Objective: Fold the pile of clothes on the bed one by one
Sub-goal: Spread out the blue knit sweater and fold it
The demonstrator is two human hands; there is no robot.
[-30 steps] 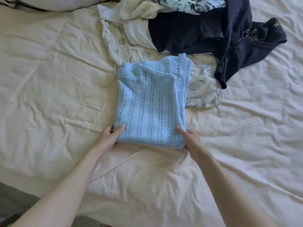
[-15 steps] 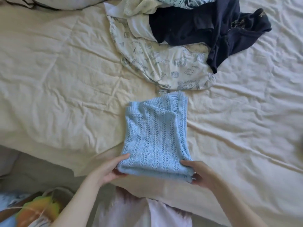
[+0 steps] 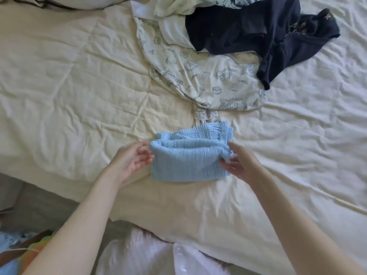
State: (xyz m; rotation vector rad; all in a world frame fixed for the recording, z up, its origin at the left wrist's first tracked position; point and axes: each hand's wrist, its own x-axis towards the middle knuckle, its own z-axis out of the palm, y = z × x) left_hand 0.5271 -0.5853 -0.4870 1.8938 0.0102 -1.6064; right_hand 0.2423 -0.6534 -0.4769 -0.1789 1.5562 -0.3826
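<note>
Knit blue sweater (image 3: 190, 155) doubled; right hand (image 3: 237, 162) seemingly pinching.

Bare cream wrinkled bedsheet (image 3: 65, 92) left and right; heaped pile of unfolded clothes (image 3: 228, 46) blocks the far side.

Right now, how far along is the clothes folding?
Done or nearly: the blue knit is folded small on the bed. In hand: the left hand touches one end, the right hand pinches the other. Left: the printed garment, the navy garment and more lie unfolded.
</note>
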